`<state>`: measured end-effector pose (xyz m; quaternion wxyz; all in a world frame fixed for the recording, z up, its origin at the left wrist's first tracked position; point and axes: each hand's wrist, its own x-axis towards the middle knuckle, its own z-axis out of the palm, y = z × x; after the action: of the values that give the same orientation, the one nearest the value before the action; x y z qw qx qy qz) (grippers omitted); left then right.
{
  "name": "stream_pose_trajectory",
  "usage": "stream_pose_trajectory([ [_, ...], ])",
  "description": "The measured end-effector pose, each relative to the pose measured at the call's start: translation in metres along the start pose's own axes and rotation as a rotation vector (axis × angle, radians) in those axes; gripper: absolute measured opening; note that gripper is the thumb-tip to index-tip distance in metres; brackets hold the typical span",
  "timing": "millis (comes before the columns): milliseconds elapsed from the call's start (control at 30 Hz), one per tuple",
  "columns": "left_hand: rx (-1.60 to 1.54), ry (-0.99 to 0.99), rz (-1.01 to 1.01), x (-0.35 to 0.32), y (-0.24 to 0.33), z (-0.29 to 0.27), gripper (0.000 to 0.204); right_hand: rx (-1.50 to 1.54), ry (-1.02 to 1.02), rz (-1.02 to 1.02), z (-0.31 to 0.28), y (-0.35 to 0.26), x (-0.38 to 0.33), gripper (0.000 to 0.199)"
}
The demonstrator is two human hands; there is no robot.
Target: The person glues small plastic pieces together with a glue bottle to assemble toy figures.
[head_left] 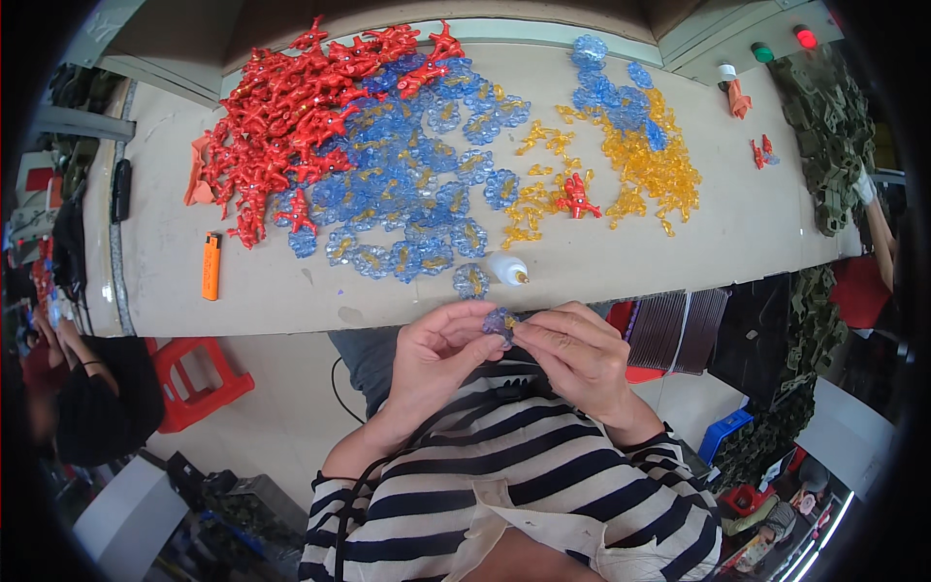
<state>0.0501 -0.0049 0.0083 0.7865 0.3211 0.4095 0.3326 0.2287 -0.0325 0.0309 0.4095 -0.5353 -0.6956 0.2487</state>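
Observation:
Close to the table's front edge, my left hand (pixel 436 351) pinches a translucent blue, scallop-edged plastic piece (pixel 497 326) between thumb and fingers. From the other side my right hand (pixel 580 357) closes its fingertips on a small yellow plastic piece (pixel 511 323) against the blue one; the fingers partly cover it. Just beyond my hands lie a single blue piece (pixel 471 281) and a small white squeeze bottle (pixel 504 267) tipped on its side. Many more blue pieces (pixel 427 254), several with yellow parts on them, spread over the table's middle.
Glossy red plastic figures (pixel 291 116) are heaped at the back left. Loose yellow pieces (pixel 659 165) lie at the right, with one red figure (pixel 578 197) beside them. An orange lighter (pixel 210 267) rests near the left edge. A red stool (pixel 199 383) stands below, left.

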Motion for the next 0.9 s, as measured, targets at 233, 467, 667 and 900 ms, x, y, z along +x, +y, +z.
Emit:
stream_pose_trajectory([
  [233, -0.016, -0.011, -0.01, -0.001, -0.003, 0.0, 0.032, -0.036, -0.046, -0.023, 0.001, 0.002, -0.002, 0.03],
  [467, -0.012, 0.007, -0.026, -0.002, -0.007, -0.003, 0.032, -0.02, -0.098, 0.009, -0.001, 0.002, -0.001, 0.032],
  [667, 0.046, 0.006, -0.003, -0.002, -0.005, -0.002, 0.03, 0.0, -0.076, 0.044, -0.001, 0.001, 0.0, 0.031],
  [900, -0.06, 0.01, -0.042, -0.001, -0.012, -0.007, 0.025, -0.004, -0.071, 0.0, 0.002, -0.001, -0.001, 0.032],
])
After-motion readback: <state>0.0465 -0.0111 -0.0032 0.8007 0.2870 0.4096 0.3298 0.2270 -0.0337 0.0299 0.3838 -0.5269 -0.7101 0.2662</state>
